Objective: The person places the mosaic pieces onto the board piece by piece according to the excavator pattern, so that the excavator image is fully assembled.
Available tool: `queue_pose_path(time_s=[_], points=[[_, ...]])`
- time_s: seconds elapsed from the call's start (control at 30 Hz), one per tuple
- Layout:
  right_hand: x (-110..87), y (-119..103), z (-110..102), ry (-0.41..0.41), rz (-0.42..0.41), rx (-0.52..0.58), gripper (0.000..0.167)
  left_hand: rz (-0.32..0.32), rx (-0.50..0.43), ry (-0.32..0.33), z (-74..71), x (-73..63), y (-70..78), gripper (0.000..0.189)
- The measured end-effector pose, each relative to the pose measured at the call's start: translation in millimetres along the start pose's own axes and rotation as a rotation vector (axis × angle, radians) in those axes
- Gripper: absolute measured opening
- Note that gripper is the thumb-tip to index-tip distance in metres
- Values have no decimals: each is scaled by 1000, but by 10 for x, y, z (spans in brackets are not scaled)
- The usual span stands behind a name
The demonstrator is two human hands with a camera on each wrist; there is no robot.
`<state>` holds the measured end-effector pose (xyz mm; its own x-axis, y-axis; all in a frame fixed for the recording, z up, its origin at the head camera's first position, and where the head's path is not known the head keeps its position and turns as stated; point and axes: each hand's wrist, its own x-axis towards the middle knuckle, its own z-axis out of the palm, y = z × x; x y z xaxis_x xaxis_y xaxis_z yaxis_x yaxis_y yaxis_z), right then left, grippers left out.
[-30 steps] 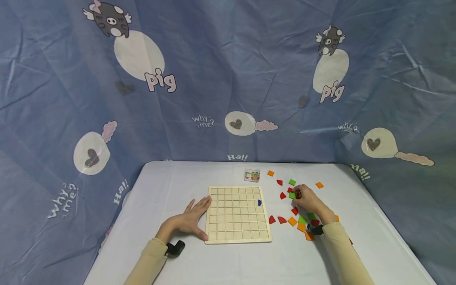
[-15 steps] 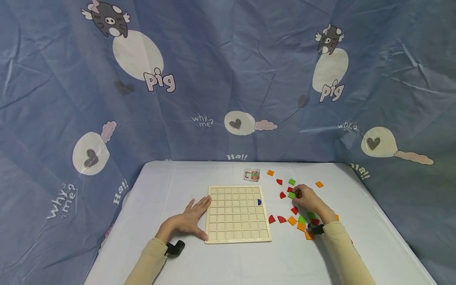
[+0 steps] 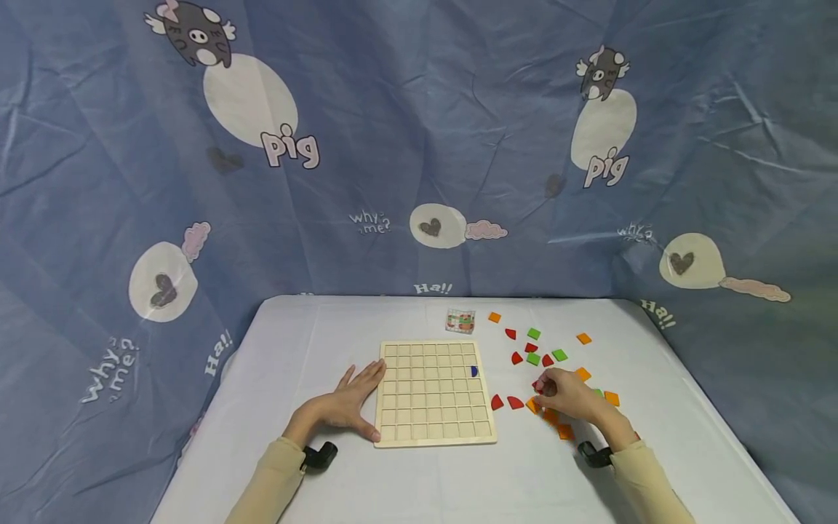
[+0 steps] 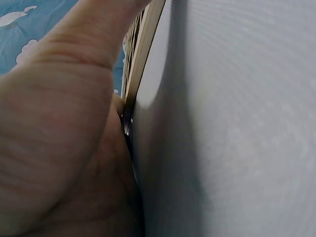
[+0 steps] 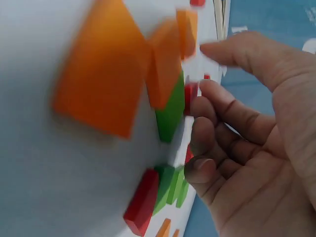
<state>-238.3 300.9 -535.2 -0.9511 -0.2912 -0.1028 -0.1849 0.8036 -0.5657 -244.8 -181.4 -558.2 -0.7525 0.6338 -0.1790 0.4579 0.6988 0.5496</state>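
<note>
My left hand (image 3: 350, 402) rests spread along the left edge of a pale wooden grid board (image 3: 434, 443), thumb at the near corner. In the left wrist view the palm and thumb (image 4: 54, 113) fill the left side beside the board's edge (image 4: 143, 54). One dark blue half-round piece (image 3: 474, 371) sits in a cell at the board's right. My right hand (image 3: 571, 397) hovers low over loose coloured pieces, thumb and index apart with nothing between them. A red piece (image 5: 189, 98) shows just past its fingertips, near an orange square tile (image 5: 101, 69) and a green tile (image 5: 170, 113).
Several red quarter-round pieces (image 3: 515, 402), green tiles (image 3: 534, 333) and orange tiles (image 3: 584, 338) lie scattered right of the board. A small printed card (image 3: 460, 321) lies behind the board. A blue patterned cloth (image 3: 419, 145) hangs behind the white table (image 3: 327, 320).
My right hand has moved from beside the green tile back towards me, over the red and orange pieces. A red piece and a green tile are now uncovered. The left hand stays put.
</note>
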Motion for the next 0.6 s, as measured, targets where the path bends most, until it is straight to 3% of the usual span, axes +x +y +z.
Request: queue_pose_path(time_s=[0.33, 0.6], points=[[-120, -145, 82, -5, -24, -48, 27, -6, 14, 1, 0, 11, -15, 136], [-111, -146, 121, 4, 17, -59, 26, -8, 14, 5, 19, 16, -34, 136]])
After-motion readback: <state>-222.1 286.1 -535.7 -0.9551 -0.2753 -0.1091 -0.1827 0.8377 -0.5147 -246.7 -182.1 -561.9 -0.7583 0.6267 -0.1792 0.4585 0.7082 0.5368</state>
